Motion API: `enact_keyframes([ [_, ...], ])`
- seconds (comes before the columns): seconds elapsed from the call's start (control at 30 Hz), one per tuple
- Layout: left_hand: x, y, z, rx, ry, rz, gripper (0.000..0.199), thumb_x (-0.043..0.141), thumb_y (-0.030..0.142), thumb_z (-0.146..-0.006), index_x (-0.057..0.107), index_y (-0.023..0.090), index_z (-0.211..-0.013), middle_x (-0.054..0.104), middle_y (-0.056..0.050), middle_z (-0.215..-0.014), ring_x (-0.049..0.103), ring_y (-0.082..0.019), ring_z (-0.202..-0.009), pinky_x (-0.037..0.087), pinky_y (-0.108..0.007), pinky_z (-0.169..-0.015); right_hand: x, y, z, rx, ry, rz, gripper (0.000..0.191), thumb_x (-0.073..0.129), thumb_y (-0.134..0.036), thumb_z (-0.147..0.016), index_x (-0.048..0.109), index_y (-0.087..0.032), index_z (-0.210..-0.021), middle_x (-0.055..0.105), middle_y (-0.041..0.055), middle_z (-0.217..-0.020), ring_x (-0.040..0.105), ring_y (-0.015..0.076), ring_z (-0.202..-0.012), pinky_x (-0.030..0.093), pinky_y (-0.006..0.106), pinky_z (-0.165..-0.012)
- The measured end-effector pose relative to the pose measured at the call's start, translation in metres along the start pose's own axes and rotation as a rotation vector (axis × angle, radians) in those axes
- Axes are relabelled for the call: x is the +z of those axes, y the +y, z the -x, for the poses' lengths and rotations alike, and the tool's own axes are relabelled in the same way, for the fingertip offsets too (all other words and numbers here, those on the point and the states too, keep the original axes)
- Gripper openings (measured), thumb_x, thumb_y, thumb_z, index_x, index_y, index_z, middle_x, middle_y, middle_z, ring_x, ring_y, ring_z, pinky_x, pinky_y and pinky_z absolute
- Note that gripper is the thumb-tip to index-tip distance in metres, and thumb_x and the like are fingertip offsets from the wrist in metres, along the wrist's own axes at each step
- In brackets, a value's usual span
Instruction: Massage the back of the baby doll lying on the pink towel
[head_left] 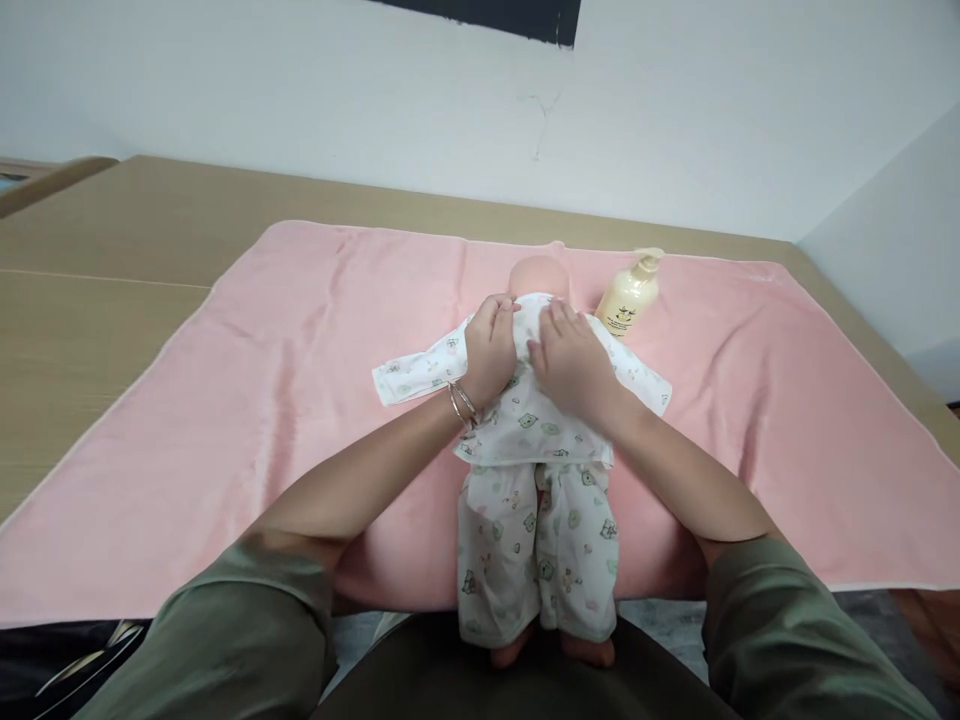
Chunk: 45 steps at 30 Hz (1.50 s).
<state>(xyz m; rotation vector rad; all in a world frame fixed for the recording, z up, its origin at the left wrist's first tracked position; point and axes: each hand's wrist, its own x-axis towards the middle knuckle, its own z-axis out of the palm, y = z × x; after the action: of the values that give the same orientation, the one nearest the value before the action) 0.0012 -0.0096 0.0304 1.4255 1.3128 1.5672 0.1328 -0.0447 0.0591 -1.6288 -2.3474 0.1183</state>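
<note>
A baby doll (pixel 538 275) lies on the pink blanket (pixel 330 420), its bald head away from me and its bare feet near my lap. It wears a white printed shirt (pixel 536 425) with long sleeves spread out, and matching white pants (pixel 499 555). My left hand (pixel 491 345), with thin bangles at the wrist, has its fingers closed on the shirt near the collar. Across the other side of the upper shirt, my right hand (pixel 574 360) rests with fingers stretched out flat. Both hands partly hide the collar and shoulders.
A pale yellow pump bottle (pixel 628 295) leans beyond the doll's right-hand sleeve. The blanket covers much of a wooden table (pixel 187 200) and hangs at its front edge. A white wall (pixel 375 110) stands behind, with a dark panel (pixel 517 18) on it.
</note>
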Motion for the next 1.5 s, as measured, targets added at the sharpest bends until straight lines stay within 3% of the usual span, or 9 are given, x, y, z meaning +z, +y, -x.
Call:
enact_keyframes([
  [0.13,0.001,-0.002,-0.001,-0.026,0.018,-0.015,0.023,0.048,0.028,-0.104,0.066,0.023,-0.092,0.076,-0.004,-0.096,0.07,-0.02,-0.098,0.054,-0.032,-0.093,0.004,-0.005,0.003,-0.232,-0.055,-0.037,0.057,0.034,-0.019,-0.107,0.049,-0.003,-0.159,0.042,0.0195,-0.17,0.034,0.0305,-0.163,0.022,0.054,-0.137],
  [0.23,0.002,-0.005,-0.003,0.012,0.031,-0.051,0.024,0.047,0.029,-0.105,0.065,0.024,-0.089,0.075,-0.003,-0.094,0.069,-0.02,-0.095,0.054,-0.031,-0.091,0.004,0.007,-0.01,-0.127,-0.075,-0.056,0.059,0.038,-0.027,-0.108,0.044,-0.003,-0.161,0.038,0.0197,-0.172,0.03,0.0311,-0.164,0.022,0.056,-0.136],
  [0.4,0.002,-0.009,-0.004,0.061,0.021,-0.062,0.027,0.046,0.032,-0.106,0.064,0.024,-0.088,0.075,-0.004,-0.095,0.07,-0.02,-0.097,0.055,-0.032,-0.091,0.003,0.008,-0.007,0.077,-0.011,-0.002,0.069,0.041,-0.038,-0.11,0.039,0.01,-0.159,0.038,0.0316,-0.168,0.035,0.0401,-0.161,0.028,0.058,-0.134],
  [0.63,0.002,-0.009,-0.003,0.025,0.015,-0.061,0.025,0.045,0.029,-0.105,0.065,0.024,-0.09,0.077,-0.004,-0.096,0.071,-0.019,-0.098,0.056,-0.032,-0.091,0.007,-0.008,0.007,-0.22,-0.053,-0.024,0.058,0.036,-0.017,-0.104,0.05,-0.005,-0.159,0.044,0.0169,-0.169,0.035,0.0295,-0.162,0.023,0.054,-0.137],
  [0.87,0.001,-0.013,-0.004,0.065,0.0,-0.114,0.024,0.045,0.029,-0.104,0.065,0.024,-0.092,0.077,-0.005,-0.102,0.071,-0.021,-0.102,0.057,-0.034,-0.094,-0.008,-0.004,-0.005,0.183,-0.072,0.058,0.07,0.04,-0.038,-0.112,0.038,0.013,-0.159,0.041,0.0345,-0.165,0.04,0.0405,-0.158,0.032,0.056,-0.132],
  [1.03,0.0,-0.016,-0.003,0.061,-0.015,-0.117,0.022,0.045,0.024,-0.1,0.067,0.024,-0.096,0.078,-0.005,-0.104,0.072,-0.022,-0.105,0.058,-0.038,-0.099,0.001,-0.024,0.022,0.013,0.023,0.136,0.056,0.039,-0.023,-0.109,0.049,0.008,-0.154,0.049,0.0329,-0.16,0.045,0.0408,-0.155,0.032,0.057,-0.132],
  [1.17,-0.001,-0.022,-0.005,0.104,-0.04,-0.195,0.027,0.044,0.017,-0.093,0.068,0.023,-0.103,0.078,-0.006,-0.112,0.071,-0.024,-0.111,0.058,-0.042,-0.104,0.0,-0.011,0.007,-0.075,-0.037,-0.021,0.055,0.039,-0.02,-0.106,0.054,-0.001,-0.155,0.049,0.0242,-0.165,0.038,0.0349,-0.16,0.027,0.055,-0.135],
  [1.3,-0.003,-0.026,-0.005,0.219,-0.086,-0.312,0.034,0.044,0.013,-0.088,0.068,0.021,-0.111,0.077,-0.01,-0.119,0.069,-0.026,-0.118,0.056,-0.046,-0.109,-0.006,0.015,-0.018,0.005,-0.11,-0.176,0.059,0.037,-0.029,-0.107,0.047,-0.005,-0.16,0.042,0.0192,-0.17,0.032,0.0321,-0.163,0.027,0.055,-0.135],
  [1.5,-0.011,-0.026,0.006,0.232,-0.237,-0.433,0.046,0.046,0.026,-0.097,0.057,0.014,-0.14,0.066,-0.017,-0.142,0.061,-0.03,-0.135,0.048,-0.049,-0.12,0.002,0.028,-0.026,0.238,-0.095,-0.118,0.074,0.033,-0.045,-0.108,0.035,0.007,-0.162,0.035,0.0284,-0.171,0.026,0.0383,-0.164,0.02,0.058,-0.135],
])
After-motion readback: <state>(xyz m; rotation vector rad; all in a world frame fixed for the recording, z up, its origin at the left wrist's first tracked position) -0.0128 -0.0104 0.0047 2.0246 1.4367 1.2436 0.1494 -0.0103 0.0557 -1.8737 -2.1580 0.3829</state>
